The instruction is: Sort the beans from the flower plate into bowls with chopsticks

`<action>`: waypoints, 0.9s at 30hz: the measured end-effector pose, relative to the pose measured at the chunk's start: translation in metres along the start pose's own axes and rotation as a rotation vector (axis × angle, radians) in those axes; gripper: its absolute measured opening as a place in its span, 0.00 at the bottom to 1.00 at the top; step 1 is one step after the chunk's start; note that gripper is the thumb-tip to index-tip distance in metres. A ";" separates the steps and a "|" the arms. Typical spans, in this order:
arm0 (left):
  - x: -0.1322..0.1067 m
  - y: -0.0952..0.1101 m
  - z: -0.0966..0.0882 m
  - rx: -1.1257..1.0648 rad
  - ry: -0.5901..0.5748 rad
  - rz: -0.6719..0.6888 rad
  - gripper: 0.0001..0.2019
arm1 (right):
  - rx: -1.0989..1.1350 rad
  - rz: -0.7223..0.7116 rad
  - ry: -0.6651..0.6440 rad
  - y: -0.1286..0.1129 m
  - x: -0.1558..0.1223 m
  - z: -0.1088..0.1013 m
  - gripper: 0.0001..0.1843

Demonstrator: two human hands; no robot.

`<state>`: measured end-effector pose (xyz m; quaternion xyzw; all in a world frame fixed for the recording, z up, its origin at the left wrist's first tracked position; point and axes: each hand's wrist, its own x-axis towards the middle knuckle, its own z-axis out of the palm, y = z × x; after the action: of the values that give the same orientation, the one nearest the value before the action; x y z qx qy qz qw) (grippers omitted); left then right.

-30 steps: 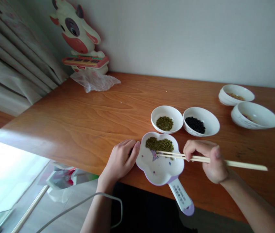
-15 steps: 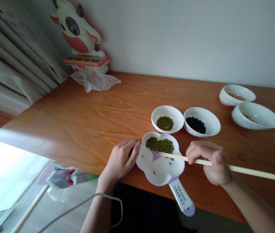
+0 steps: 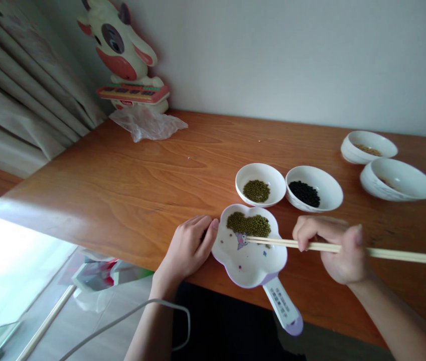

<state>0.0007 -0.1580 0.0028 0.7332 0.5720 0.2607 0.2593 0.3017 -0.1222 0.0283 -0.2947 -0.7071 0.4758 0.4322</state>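
Note:
A white flower-shaped dish (image 3: 235, 263) with a lilac rim and a handle lies at the table's front edge. Green mung beans (image 3: 248, 224) are heaped in its far half, with a few scattered lower down. My left hand (image 3: 192, 245) is closed at the dish's left rim, thumb and forefinger against the edge; its other fingers are curled and partly hidden. Closed round a pair of pale chopsticks (image 3: 404, 254), my right hand (image 3: 335, 245) is to the right of the dish. The chopstick tips are close together over the printed figure, just below the beans, with no bean visible between them.
Beyond the dish stand a white bowl of mung beans (image 3: 241, 186) and a white bowl of black beans (image 3: 329, 193). Two more bowls, a rear one (image 3: 348, 151) and a nearer one (image 3: 416, 188), are at right. A plastic bag (image 3: 152, 125) lies by a cow toy (image 3: 126, 60).
My right hand has shifted slightly right, and the chopsticks lie at a flatter angle. Their tips have moved a little right. My left hand and the dish stay in place.

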 end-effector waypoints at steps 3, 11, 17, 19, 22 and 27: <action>0.000 0.000 0.000 0.005 0.000 0.003 0.18 | -0.046 -0.016 -0.048 0.002 -0.001 -0.002 0.40; 0.001 0.001 0.000 0.020 0.029 0.012 0.17 | -0.079 -0.037 -0.023 0.001 0.001 -0.010 0.41; 0.001 0.001 -0.001 0.016 0.009 0.007 0.17 | -0.076 -0.053 -0.135 0.012 -0.006 0.009 0.33; 0.000 0.001 -0.001 0.014 0.000 0.004 0.17 | -0.116 -0.085 -0.176 0.014 -0.007 0.016 0.31; 0.000 0.001 -0.001 0.011 -0.013 -0.001 0.17 | -0.165 -0.141 -0.212 0.015 -0.007 0.022 0.27; 0.000 0.001 0.000 0.018 0.003 0.000 0.17 | -0.196 -0.132 -0.106 0.017 -0.007 0.018 0.29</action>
<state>0.0009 -0.1578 0.0036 0.7352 0.5746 0.2568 0.2518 0.2892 -0.1295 0.0073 -0.2629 -0.7900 0.3898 0.3934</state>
